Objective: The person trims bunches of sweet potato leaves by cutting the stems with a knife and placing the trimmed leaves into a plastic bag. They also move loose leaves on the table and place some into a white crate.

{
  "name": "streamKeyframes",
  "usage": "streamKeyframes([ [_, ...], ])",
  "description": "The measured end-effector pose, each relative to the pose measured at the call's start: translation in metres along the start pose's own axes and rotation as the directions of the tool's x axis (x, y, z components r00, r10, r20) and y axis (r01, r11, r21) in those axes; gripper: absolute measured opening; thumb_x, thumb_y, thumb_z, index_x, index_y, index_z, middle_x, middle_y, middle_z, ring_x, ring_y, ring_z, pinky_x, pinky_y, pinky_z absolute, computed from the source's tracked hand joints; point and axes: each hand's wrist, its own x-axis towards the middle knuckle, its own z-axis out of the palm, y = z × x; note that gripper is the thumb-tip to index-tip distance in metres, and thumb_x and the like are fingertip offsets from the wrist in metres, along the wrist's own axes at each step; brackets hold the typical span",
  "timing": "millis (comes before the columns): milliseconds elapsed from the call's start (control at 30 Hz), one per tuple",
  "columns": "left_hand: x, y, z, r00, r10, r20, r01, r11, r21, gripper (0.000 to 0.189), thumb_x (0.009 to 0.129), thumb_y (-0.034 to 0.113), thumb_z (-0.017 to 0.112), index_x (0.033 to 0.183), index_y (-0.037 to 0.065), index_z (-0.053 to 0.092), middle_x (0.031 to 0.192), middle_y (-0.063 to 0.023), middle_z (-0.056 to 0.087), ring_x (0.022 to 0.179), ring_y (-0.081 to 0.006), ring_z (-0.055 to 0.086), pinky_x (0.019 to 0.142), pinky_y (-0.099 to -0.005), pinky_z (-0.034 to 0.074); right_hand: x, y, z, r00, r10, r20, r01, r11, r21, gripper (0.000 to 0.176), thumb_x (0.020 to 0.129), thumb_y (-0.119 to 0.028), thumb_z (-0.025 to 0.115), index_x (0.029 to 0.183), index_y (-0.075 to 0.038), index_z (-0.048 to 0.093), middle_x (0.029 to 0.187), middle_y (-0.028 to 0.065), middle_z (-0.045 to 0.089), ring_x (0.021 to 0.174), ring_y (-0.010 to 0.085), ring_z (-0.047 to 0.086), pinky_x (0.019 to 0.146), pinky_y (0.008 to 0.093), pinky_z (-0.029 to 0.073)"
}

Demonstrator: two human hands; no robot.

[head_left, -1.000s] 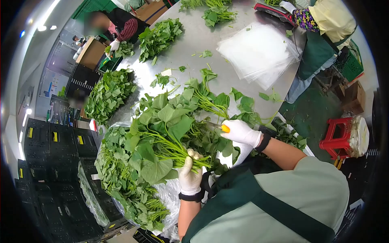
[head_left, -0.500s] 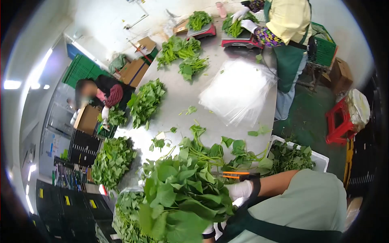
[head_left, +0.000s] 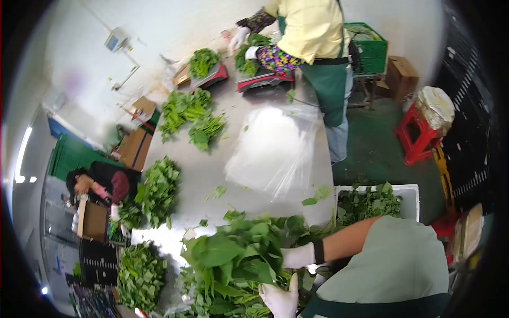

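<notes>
My right hand [head_left: 299, 256], in a white glove with a dark band at the wrist, grips a big bunch of leafy greens [head_left: 228, 252] at its stem side; leaves hide the fingertips. Below it, my left hand [head_left: 280, 301], also white-gloved, has its thumb apart from the fingers and lies close against the lower leaves. More greens lie under and beside the bunch at the near end of the metal table [head_left: 204, 172]. To the left stands a separate leafy pile [head_left: 140, 275].
Clear plastic bags [head_left: 270, 148] lie mid-table. A white bin [head_left: 408, 199] of greens stands at right. Across the table, a person [head_left: 313, 42] handles greens on a red scale [head_left: 265, 80]; another person [head_left: 101, 183] is at left. A red stool [head_left: 419, 135] stands on the floor.
The bunch has shifted slightly up and left, with its leaves turned. My left hand has come into fuller view, and the orange-handled tool near my right hand no longer shows. The view has swung right.
</notes>
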Motion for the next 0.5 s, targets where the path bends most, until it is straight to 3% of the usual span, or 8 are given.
streamKeyframes([
  [33,-0.002,-0.002,0.004,0.993,-0.101,0.055,0.103,0.994,-0.039,0.066,0.082,0.014,0.069,0.135,-0.007,0.036,0.115,-0.0232,0.057,0.102,-0.0315,0.058,0.091,-0.0399,0.044,0.012,0.012,-0.012,0.998,0.056,0.0,-0.056,0.998,-0.01,0.028,0.087,-0.017,0.053,0.111,-0.003,0.059,0.117,0.0129,0.055,0.107,0.0274,0.049,0.094,0.0378,0.038],
  [67,0.011,0.0,-0.007,0.966,-0.151,0.211,0.228,0.883,-0.411,0.088,0.077,0.018,0.073,0.142,-0.008,0.019,0.125,-0.0295,0.049,0.114,-0.0354,0.051,0.097,-0.0423,0.04,0.025,0.027,-0.028,0.993,0.118,-0.004,-0.118,0.993,-0.023,0.027,0.087,-0.018,0.054,0.109,-0.003,0.06,0.114,0.0127,0.057,0.105,0.027,0.051,0.093,0.0377,0.039],
  [233,0.017,-0.034,-0.003,0.982,-0.136,0.131,0.184,0.841,-0.509,0.075,0.084,0.007,0.064,0.146,0.005,0.021,0.114,-0.0163,0.059,0.092,-0.0208,0.059,0.08,-0.0288,0.047,0.11,0.109,-0.158,0.917,0.384,-0.111,-0.396,0.909,-0.131,0.024,0.085,-0.02,0.056,0.099,-0.003,0.067,0.102,0.012,0.066,0.094,0.0253,0.06,0.086,0.037,0.046],
  [267,0.017,-0.041,-0.002,0.973,-0.181,0.141,0.23,0.784,-0.577,0.073,0.085,0.005,0.063,0.146,0.005,0.022,0.109,-0.0157,0.061,0.091,-0.0202,0.059,0.079,-0.0289,0.047,0.145,0.104,-0.179,0.809,0.518,-0.276,-0.53,0.847,0.036,0.019,0.078,-0.018,0.061,0.087,-0.004,0.07,0.081,0.0149,0.068,0.074,0.0295,0.062,0.071,0.0396,0.049],
  [300,0.015,-0.054,-0.001,0.978,-0.167,0.127,0.21,0.8,-0.561,0.07,0.085,0.003,0.062,0.144,0.005,0.025,0.108,-0.0142,0.062,0.091,-0.0184,0.059,0.078,-0.0288,0.048,0.164,0.093,-0.206,0.915,0.212,-0.343,-0.371,0.777,-0.509,0.017,0.074,-0.014,0.064,0.084,-0.002,0.069,0.074,0.018,0.066,0.066,0.0316,0.061,0.06,0.0402,0.049],
  [367,0.01,-0.08,0.003,0.954,-0.249,0.169,0.301,0.792,-0.531,0.067,0.085,0.002,0.062,0.143,0.005,0.029,0.108,-0.0128,0.062,0.091,-0.0176,0.06,0.079,-0.0286,0.048,0.241,0.142,-0.256,0.921,0.235,-0.311,-0.389,0.59,-0.707,0.028,0.066,-0.02,0.071,0.082,0.002,0.066,0.074,0.0221,0.064,0.075,0.0332,0.064,0.066,0.0388,0.051],
  [400,0.011,-0.089,0.005,0.936,-0.295,0.191,0.352,0.764,-0.541,0.065,0.086,0.002,0.062,0.142,0.005,0.03,0.108,-0.0123,0.062,0.091,-0.0173,0.06,0.08,-0.028,0.047,0.253,0.111,-0.263,0.794,0.2,-0.574,-0.48,0.785,-0.391,0.034,0.066,-0.019,0.07,0.089,0.004,0.063,0.08,0.0217,0.065,0.079,0.0352,0.065,0.071,0.0397,0.052],
  [500,0.019,-0.113,0.011,0.88,-0.39,0.27,0.472,0.66,-0.585,0.064,0.087,0.006,0.062,0.143,0.007,0.03,0.109,-0.0122,0.063,0.092,-0.0169,0.059,0.083,-0.0265,0.046,0.31,0.11,-0.305,0.782,0.029,-0.623,-0.504,0.618,-0.603,0.035,0.075,-0.013,0.064,0.105,0.0,0.051,0.097,0.024,0.062,0.092,0.0382,0.061,0.079,0.0432,0.049],
])
